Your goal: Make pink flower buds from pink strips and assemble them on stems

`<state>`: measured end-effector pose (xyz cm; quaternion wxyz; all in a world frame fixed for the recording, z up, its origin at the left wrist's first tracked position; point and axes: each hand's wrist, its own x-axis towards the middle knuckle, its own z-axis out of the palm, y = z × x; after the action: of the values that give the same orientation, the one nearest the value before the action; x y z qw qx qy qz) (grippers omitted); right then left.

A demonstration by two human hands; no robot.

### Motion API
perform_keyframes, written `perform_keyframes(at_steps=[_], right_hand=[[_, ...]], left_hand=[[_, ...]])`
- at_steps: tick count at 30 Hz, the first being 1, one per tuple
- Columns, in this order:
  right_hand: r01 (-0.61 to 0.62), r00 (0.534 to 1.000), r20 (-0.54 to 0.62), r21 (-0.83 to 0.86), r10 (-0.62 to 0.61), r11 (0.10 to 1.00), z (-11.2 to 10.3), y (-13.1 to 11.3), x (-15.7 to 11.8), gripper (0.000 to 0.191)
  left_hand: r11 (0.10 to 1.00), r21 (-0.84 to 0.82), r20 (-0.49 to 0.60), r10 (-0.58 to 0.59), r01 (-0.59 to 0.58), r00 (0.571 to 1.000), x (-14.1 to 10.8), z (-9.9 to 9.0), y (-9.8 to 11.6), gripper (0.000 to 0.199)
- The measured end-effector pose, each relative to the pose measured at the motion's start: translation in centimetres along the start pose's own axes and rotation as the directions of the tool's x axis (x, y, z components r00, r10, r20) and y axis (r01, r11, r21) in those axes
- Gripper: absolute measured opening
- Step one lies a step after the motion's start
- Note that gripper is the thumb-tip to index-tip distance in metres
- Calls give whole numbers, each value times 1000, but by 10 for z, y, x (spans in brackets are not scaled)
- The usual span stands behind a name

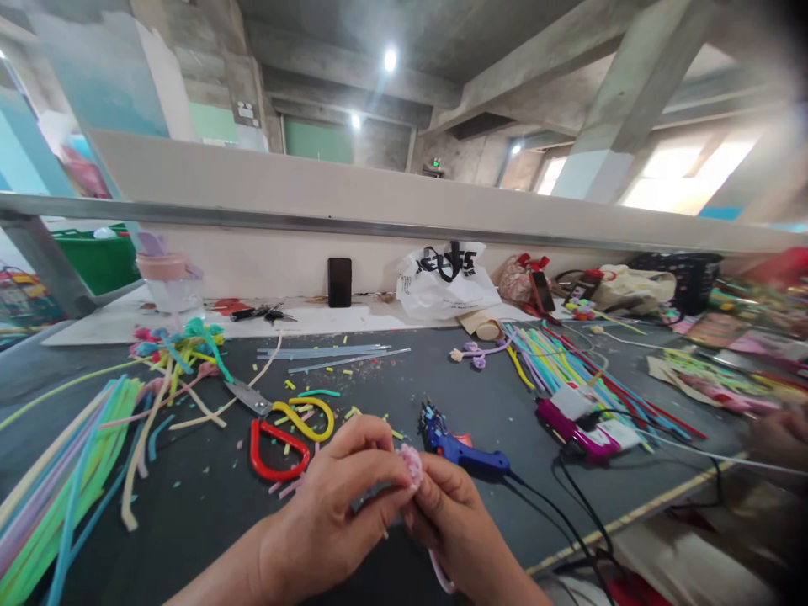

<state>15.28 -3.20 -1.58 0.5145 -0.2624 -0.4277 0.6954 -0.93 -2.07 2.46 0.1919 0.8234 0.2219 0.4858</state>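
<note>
Both hands meet low in the middle of the view around a small pink pipe-cleaner flower (410, 465). My left hand (353, 488) pinches the flower from the left between thumb and fingers. From the right, my right hand (451, 505) is closed on its base, and a pink stem (440, 571) hangs below that hand. The fingers cover part of the flower. Just behind my left hand lie scissors with red and yellow handles (287, 433), among small cut scraps. A blue hot glue gun (464, 446) rests beyond my right hand.
Pipe cleaners lie in bundles at the left (69, 480) and right (568, 362). A magenta power strip (577, 433) trails cables over the table's front edge. Behind stand a phone (339, 282), a white bag (445, 282) and a cup (169, 282). Another person's hand (783, 442) shows at far right.
</note>
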Motion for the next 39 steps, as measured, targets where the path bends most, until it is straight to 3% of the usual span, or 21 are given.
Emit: perform_keyframes(at_steps=[5, 9, 14, 18, 24, 34, 39], right_hand=[[-13, 1000, -3, 56, 14, 998, 2, -5, -1, 27], [-15, 1000, 7, 68, 14, 998, 5, -4, -1, 27], [-15, 999, 47, 59, 12, 998, 6, -2, 0, 27], [17, 999, 52, -12, -16, 1000, 3, 1, 2, 27], [58, 998, 23, -194, -54, 979, -5, 7, 2, 27], [179, 974, -74, -335, -216, 925, -16, 16, 0, 26], [177, 968, -100, -378, -231, 908, -16, 15, 0, 26]], left_hand=[[998, 34, -125, -47, 52, 991, -2, -3, -3, 30], [998, 65, -71, 11, -7, 997, -2, -1, 0, 28], [997, 75, -52, -5, 9, 999, -3, 3, -2, 26], [996, 84, -38, -29, 32, 999, -3, 5, -5, 22], [986, 40, -71, -158, 161, 985, -2, 10, -3, 7], [977, 11, -157, -208, 212, 965, -2, 19, 5, 10], [961, -60, -176, -277, 270, 945, 1, 22, 8, 13]])
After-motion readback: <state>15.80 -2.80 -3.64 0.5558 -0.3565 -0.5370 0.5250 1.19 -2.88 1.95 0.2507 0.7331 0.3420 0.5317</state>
